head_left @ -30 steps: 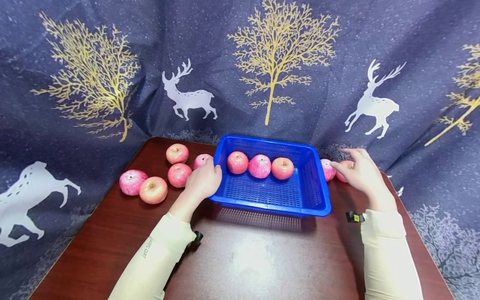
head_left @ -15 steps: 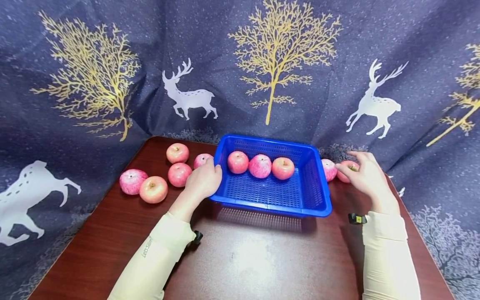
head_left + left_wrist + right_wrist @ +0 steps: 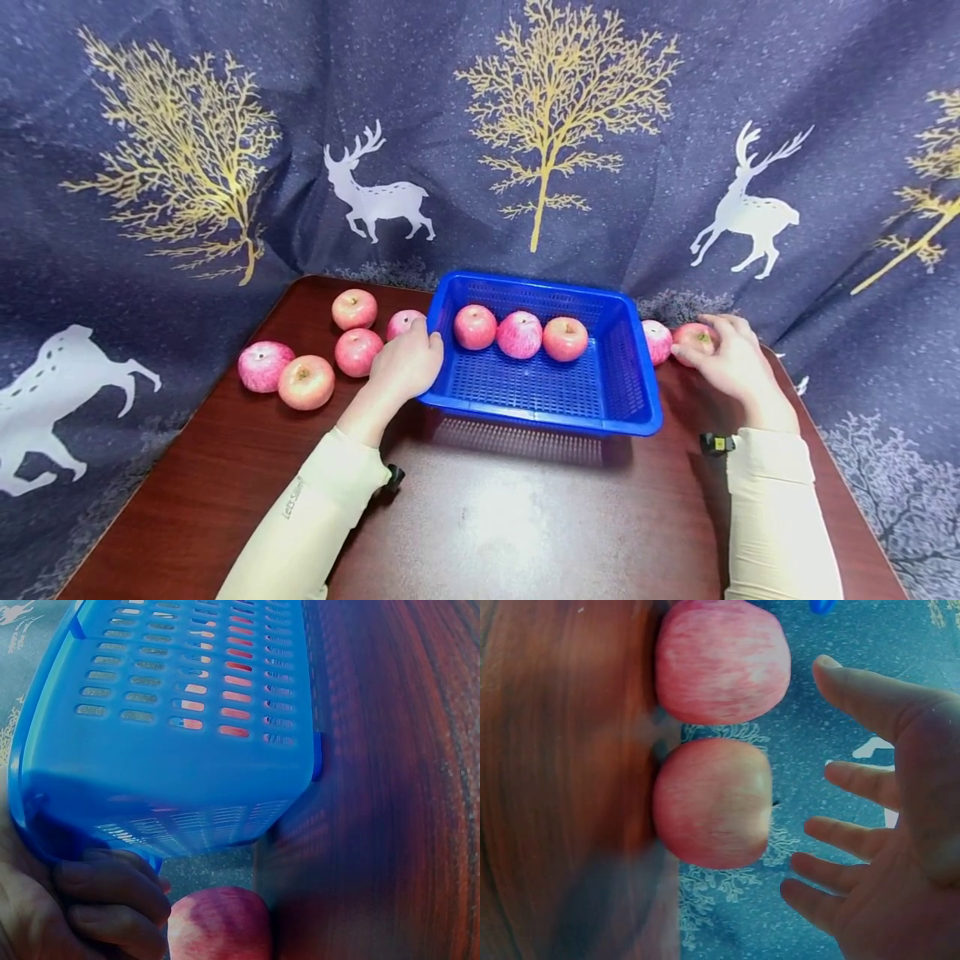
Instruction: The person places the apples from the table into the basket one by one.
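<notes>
On the brown table, blue basket lies long axis left-to-right, gripped at its left end by left hand; right hand, empty, fingers parted, hovers over rightmost apple, stem upward.

Lettering on the left sleeve begins "Let's", remainder unclear.

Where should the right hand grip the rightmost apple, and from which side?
Probably round its widest sides, from above: the rightmost apple sits stem up below the right hand, while the neighbouring apple close on its left limits finger room.
</notes>
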The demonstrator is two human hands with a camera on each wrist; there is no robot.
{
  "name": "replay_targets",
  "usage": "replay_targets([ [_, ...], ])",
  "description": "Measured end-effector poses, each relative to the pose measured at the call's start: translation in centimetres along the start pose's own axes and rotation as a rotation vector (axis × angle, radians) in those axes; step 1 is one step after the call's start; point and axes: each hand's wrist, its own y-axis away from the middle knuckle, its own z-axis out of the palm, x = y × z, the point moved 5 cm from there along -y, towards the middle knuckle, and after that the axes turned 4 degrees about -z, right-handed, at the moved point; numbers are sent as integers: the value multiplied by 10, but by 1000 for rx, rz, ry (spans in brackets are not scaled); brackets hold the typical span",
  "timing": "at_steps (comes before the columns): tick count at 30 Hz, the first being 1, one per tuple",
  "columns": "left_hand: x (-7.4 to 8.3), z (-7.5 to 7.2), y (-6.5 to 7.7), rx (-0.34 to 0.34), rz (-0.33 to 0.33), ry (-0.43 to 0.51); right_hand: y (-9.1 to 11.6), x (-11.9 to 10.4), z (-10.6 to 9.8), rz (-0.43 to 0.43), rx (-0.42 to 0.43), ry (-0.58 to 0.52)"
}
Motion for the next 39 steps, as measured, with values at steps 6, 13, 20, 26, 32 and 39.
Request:
replay_targets([
  [6, 1, -1, -1, 7, 0, 0, 0, 6, 7, 15, -13, 28],
  [13, 1, 0, 0, 5, -9, -5, 1, 10, 11, -20, -32, 13],
  [20, 2, -2, 1, 19, -6, 3, 0, 10, 18, -34, -72, -13],
  [26, 1, -2, 0, 20, -13, -1, 0, 10, 23, -38, -94, -9],
  [32, 1, 0, 0, 20, -19, -1, 1, 12, 27, -50, -108, 1],
  [39, 1, -1, 0, 19, -21, -7, 1, 13, 30, -88, -101, 19],
])
